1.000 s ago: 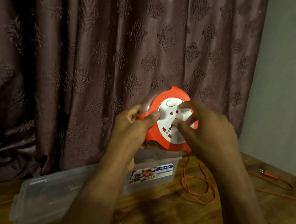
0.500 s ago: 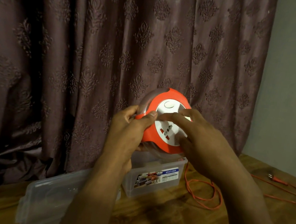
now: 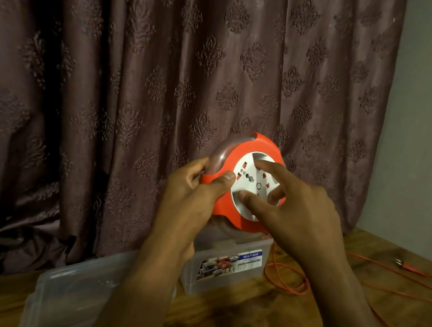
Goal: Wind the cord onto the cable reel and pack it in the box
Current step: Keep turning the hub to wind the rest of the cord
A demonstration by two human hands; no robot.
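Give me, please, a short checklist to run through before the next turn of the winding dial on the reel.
1. Reel held firmly: ok. The left hand grips the rim of the round orange cable reel.
2. Fingers on the dial: ok. The right hand has fingertips on the white socket face.
3. Cord free to feed: cannot tell. The thin orange cord lies looped on the wooden table; no knot shows.
4. Plug clear: ok. The orange plug lies apart on the table.
5. Box ready: ok. The clear plastic box stands open, its clear lid beside it.
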